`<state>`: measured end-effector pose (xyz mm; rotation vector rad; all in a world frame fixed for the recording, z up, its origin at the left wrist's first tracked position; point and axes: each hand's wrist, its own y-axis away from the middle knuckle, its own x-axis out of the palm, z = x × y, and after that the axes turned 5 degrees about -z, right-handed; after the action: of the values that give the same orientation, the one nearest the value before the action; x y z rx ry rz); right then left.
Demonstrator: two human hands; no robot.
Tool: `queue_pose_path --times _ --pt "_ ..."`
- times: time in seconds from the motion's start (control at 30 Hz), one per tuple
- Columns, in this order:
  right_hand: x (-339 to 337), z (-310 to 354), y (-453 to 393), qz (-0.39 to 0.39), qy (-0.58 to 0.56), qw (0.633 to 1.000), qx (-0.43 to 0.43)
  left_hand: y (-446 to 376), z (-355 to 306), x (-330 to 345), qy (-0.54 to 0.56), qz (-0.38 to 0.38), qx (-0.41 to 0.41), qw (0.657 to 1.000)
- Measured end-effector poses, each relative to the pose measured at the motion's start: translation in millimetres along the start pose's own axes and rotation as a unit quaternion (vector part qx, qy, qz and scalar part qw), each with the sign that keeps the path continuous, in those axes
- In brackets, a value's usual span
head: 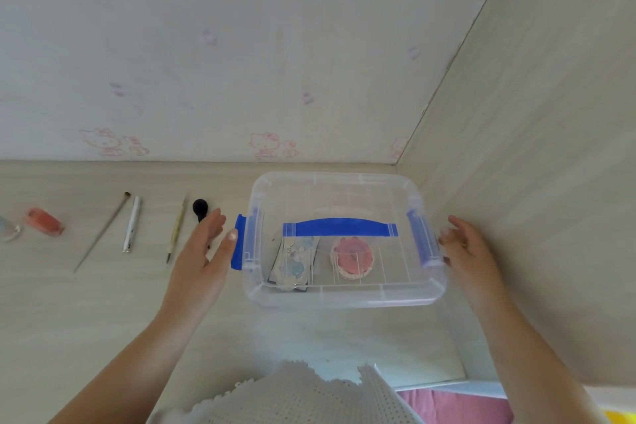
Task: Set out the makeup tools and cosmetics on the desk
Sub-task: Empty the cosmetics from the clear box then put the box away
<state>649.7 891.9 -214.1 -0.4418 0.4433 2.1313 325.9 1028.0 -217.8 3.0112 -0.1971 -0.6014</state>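
A clear plastic box [344,296] with a lid, a blue carry handle [339,226] and blue side latches stands on the desk. Inside it lie a round pink compact [351,260] and a flat patterned palette [296,263]. My left hand [203,251] hovers with straight fingers just beside the raised left latch [238,241]. My right hand [464,248] has its fingertips at the right latch [423,237]. Laid out in a row to the left are a black puff brush [200,208], a thin pencil brush [176,229], a white tube [131,224], a long thin brush [101,232], a red pot [44,221] and a pale jar [8,229].
The box sits in the desk's back right corner, close to the side wall panel [533,182] and the patterned back wall [241,79]. Bare desk surface [103,320] lies in front of the row. A white knitted garment [292,396] shows at the bottom edge.
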Motion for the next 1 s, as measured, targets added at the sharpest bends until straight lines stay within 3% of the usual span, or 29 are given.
queue_pose_path --times 0.1,0.17,0.23,0.53,0.7,1.0 --pt "-13 0 25 0.060 -0.023 0.995 -0.072 19 5 -7 -0.001 0.091 0.071 0.993" --pt "-20 -2 41 0.130 0.032 0.985 -0.113 27 10 -7 -0.040 0.158 0.112 0.980" --pt "-21 -6 51 0.168 0.079 0.974 -0.131 32 10 -5 -0.077 0.178 0.137 0.971" --pt "-24 -4 53 0.194 0.143 0.953 -0.184 35 -7 -6 -0.076 0.153 0.120 0.978" --pt "-23 22 42 0.160 0.092 0.964 -0.189 24 -27 -7 -0.029 0.130 0.099 0.986" --pt "21 88 -33 0.084 -0.060 0.993 -0.054 -52 -82 1 0.005 0.068 0.071 0.995"
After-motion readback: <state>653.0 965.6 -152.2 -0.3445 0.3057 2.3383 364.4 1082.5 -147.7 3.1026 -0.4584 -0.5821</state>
